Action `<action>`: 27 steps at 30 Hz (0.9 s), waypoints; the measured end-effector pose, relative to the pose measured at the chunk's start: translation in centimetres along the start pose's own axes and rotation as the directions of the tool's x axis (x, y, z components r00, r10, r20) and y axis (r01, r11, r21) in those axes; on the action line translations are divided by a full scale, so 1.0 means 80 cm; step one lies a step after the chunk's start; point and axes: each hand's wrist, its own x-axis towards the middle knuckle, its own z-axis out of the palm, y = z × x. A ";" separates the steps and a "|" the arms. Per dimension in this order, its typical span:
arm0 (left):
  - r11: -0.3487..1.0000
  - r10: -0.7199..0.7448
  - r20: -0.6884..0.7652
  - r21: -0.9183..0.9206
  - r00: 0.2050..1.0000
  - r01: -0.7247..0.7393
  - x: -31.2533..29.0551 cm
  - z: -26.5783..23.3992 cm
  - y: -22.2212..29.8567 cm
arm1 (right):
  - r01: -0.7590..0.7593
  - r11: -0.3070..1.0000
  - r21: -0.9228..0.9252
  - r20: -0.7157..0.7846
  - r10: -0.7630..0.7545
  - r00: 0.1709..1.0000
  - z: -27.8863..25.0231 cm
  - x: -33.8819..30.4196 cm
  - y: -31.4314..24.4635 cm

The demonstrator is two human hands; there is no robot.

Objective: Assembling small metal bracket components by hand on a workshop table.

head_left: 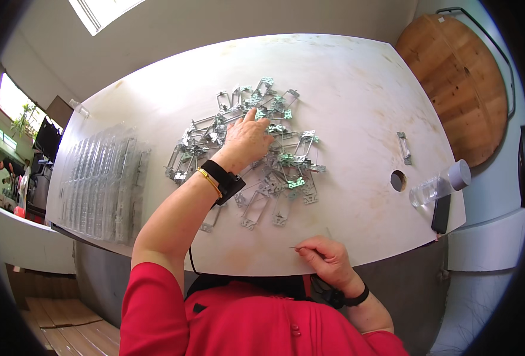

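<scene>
A heap of small silver metal frame brackets (298,160) lies on the white table, several of them tangled together. Over the heap's middle, my left hand (247,139) rests with fingers apart, its fingertips touching or just above the brackets; nothing shows gripped in it. My right hand (327,261) is at the table's near edge, thumb and index finger pinched on a thin, dark, needle-like piece (293,247). What that piece is exactly is too small to tell. Both wrists wear dark bands, and the left one also a gold-coloured bracelet.
Clear plastic trays (99,184) are stacked at the left of the table (345,65). To the right lie a single metal bracket (404,148), a round hole (398,180), a clear bottle (437,187) and a black phone-like object (441,213). A round wooden board (458,89) leans beyond.
</scene>
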 end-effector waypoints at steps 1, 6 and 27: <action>1.000 -0.008 -0.004 -0.001 1.000 0.008 -0.007 -0.005 -0.002 | 0.002 1.000 -0.001 0.009 -0.002 1.000 0.001 -0.001 0.000; 0.999 -0.044 -0.106 -0.016 0.993 0.043 -0.057 -0.059 -0.018 | -0.076 0.997 -0.005 -0.010 0.076 0.997 0.001 -0.003 -0.003; 0.887 -0.389 -0.248 -0.361 0.887 0.288 -0.268 -0.022 -0.106 | -0.065 0.997 -0.050 -0.019 0.064 0.998 0.005 -0.001 -0.003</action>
